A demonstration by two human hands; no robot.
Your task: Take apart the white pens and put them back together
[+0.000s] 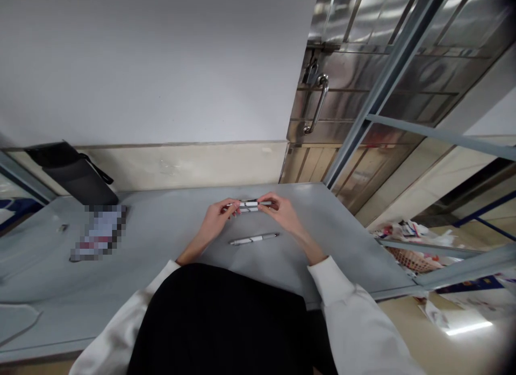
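Observation:
Between my two hands, a white pen (249, 204) with dark markings is held level, one end in each hand's fingertips. My left hand (217, 218) pinches its left end; my right hand (281, 211) pinches the right end. Just about the held pen show further white and dark pen-like pieces, partly covered by my fingers, so I cannot tell how many there are. Closer to me, another white and grey pen (253, 239) lies on the grey table (161, 289), slightly slanted and apart from both hands.
At the table's left stands a tilted-looking dark bottle (76, 173) with a strap, beside a blurred-out flat object (102, 232). A pale wall (161, 69) rises behind the table. To the right are a metal frame post (374, 103), a metal door and a pink basket (415, 259).

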